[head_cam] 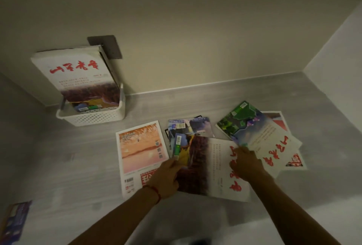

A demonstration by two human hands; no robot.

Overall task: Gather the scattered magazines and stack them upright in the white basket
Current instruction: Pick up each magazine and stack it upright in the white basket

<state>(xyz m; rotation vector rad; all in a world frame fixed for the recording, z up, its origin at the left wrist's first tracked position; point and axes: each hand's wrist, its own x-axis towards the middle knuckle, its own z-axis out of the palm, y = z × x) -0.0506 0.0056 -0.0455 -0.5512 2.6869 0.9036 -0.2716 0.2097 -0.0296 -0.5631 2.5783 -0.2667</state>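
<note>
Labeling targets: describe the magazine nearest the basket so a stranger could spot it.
Start at the white basket by the wall. The magazine with the pink-orange cover lies flat at the left end of the scattered group, by the left hand. Its neighbours are darker or white with red script.

Head-worn camera looks steeply down, close over the floor.

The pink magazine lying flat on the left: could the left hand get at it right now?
Probably yes. The pink magazine lies uncovered beside the left hand, with nothing across it, but that hand's grip is already on the dark-covered magazine, so it would need to let go first.
</note>
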